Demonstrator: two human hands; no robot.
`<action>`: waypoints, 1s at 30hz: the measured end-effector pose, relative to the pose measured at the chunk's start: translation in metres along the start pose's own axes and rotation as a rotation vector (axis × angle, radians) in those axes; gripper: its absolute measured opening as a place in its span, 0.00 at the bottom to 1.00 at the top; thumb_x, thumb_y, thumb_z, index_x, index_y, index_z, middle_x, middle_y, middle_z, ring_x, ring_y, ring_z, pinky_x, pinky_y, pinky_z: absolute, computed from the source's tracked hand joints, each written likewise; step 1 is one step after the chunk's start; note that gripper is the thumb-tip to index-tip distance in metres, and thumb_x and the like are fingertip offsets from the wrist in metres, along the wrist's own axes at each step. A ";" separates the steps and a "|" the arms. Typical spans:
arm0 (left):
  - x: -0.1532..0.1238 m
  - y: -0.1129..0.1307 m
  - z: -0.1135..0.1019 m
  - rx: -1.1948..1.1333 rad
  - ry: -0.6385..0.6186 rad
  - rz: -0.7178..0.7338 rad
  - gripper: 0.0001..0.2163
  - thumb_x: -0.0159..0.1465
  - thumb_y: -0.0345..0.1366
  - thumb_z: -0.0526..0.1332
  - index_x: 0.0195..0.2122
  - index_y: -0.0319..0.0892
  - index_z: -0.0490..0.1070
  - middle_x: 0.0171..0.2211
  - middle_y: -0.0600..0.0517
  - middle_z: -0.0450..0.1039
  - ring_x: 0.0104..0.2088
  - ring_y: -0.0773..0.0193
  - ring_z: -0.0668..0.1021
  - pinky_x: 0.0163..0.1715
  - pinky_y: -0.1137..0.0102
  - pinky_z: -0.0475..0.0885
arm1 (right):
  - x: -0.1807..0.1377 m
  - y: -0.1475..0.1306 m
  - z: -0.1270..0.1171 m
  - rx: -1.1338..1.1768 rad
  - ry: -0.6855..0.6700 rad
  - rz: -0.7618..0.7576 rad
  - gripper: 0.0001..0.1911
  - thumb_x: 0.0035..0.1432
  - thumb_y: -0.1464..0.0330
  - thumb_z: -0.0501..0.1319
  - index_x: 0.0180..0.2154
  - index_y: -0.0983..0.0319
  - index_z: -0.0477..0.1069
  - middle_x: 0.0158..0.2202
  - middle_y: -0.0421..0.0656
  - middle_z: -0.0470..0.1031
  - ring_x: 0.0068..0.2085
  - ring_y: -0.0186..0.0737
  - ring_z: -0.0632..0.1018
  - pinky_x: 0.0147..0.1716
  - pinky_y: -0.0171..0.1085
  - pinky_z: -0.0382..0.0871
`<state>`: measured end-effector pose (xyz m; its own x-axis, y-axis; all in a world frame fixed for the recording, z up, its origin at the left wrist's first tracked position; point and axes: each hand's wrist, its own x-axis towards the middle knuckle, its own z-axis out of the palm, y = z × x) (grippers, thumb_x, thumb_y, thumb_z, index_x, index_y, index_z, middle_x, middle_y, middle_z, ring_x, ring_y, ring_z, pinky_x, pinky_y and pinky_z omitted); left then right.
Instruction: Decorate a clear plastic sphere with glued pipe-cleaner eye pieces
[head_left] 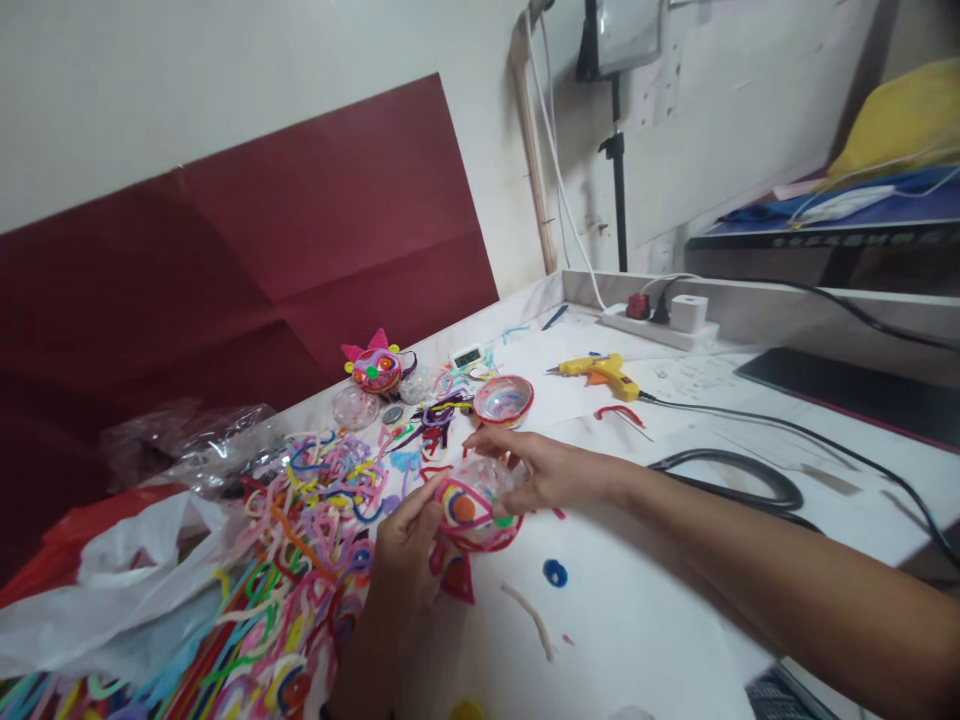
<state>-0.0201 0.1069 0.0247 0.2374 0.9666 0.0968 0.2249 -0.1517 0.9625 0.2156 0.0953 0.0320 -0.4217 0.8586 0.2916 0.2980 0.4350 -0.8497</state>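
Note:
A clear plastic shell decorated with coloured pipe cleaners (478, 522) is between my hands, low over the white table. It shows a yellow, blue and orange eye, a green spot and pink edging. My left hand (409, 545) grips its left side, thumb on the front. Curved over its clear upper part, my right hand (529, 470) has its thumb near the green spot; whether those fingers press on it or hold a small piece is unclear. Below it, a pink pointed ear shape (456, 578) shows. A blue pipe-cleaner coil (555, 573) and a cream strip (529, 618) lie nearby.
Behind are a finished-looking animal head (375, 366), a clear bowl with red rim (504, 401) and a yellow glue gun (596, 372) with its cord. Tangled pipe cleaners (330, 490) spread left. Black-handled scissors (731, 480), a power strip (660, 325) and a dark phone-like slab (847, 395) lie right.

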 end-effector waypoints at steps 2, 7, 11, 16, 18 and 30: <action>-0.001 0.002 -0.002 -0.019 -0.055 0.012 0.24 0.52 0.39 0.69 0.51 0.40 0.75 0.45 0.49 0.79 0.41 0.60 0.80 0.39 0.72 0.76 | 0.000 0.000 0.000 -0.005 0.003 0.009 0.39 0.46 0.64 0.70 0.58 0.63 0.60 0.54 0.51 0.67 0.53 0.50 0.70 0.51 0.45 0.67; -0.004 0.007 0.000 -0.007 -0.143 -0.056 0.35 0.47 0.38 0.73 0.58 0.40 0.68 0.48 0.48 0.78 0.45 0.56 0.80 0.42 0.69 0.76 | -0.001 -0.002 0.000 -0.017 0.005 0.009 0.39 0.47 0.64 0.70 0.58 0.63 0.60 0.55 0.51 0.67 0.54 0.51 0.69 0.54 0.47 0.65; -0.007 0.008 0.005 0.088 -0.072 -0.007 0.32 0.50 0.37 0.70 0.57 0.41 0.68 0.50 0.50 0.76 0.46 0.56 0.79 0.42 0.70 0.76 | -0.001 -0.004 -0.001 -0.037 0.005 0.019 0.39 0.46 0.65 0.70 0.59 0.63 0.60 0.54 0.51 0.67 0.54 0.51 0.70 0.53 0.46 0.66; -0.009 0.009 0.006 0.196 -0.064 0.055 0.30 0.52 0.39 0.68 0.57 0.40 0.69 0.49 0.49 0.77 0.47 0.55 0.78 0.42 0.68 0.76 | -0.002 -0.003 -0.001 -0.076 -0.003 -0.008 0.38 0.47 0.64 0.70 0.58 0.62 0.61 0.54 0.51 0.68 0.54 0.50 0.70 0.52 0.46 0.66; -0.008 0.009 0.004 0.278 -0.081 0.103 0.30 0.54 0.39 0.67 0.58 0.39 0.67 0.53 0.48 0.75 0.49 0.54 0.77 0.46 0.67 0.75 | -0.002 -0.002 -0.001 -0.082 -0.007 -0.017 0.37 0.47 0.64 0.70 0.58 0.62 0.62 0.55 0.51 0.68 0.54 0.50 0.70 0.53 0.46 0.65; -0.015 0.005 0.005 0.723 -0.120 0.401 0.25 0.67 0.41 0.52 0.64 0.38 0.57 0.63 0.39 0.60 0.64 0.54 0.63 0.61 0.59 0.62 | -0.004 -0.005 0.000 -0.084 0.008 -0.016 0.34 0.49 0.64 0.69 0.57 0.63 0.63 0.56 0.51 0.67 0.55 0.49 0.69 0.55 0.46 0.64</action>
<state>-0.0180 0.0905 0.0273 0.5190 0.7883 0.3304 0.6431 -0.6148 0.4566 0.2162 0.0897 0.0350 -0.4202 0.8531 0.3091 0.3618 0.4699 -0.8052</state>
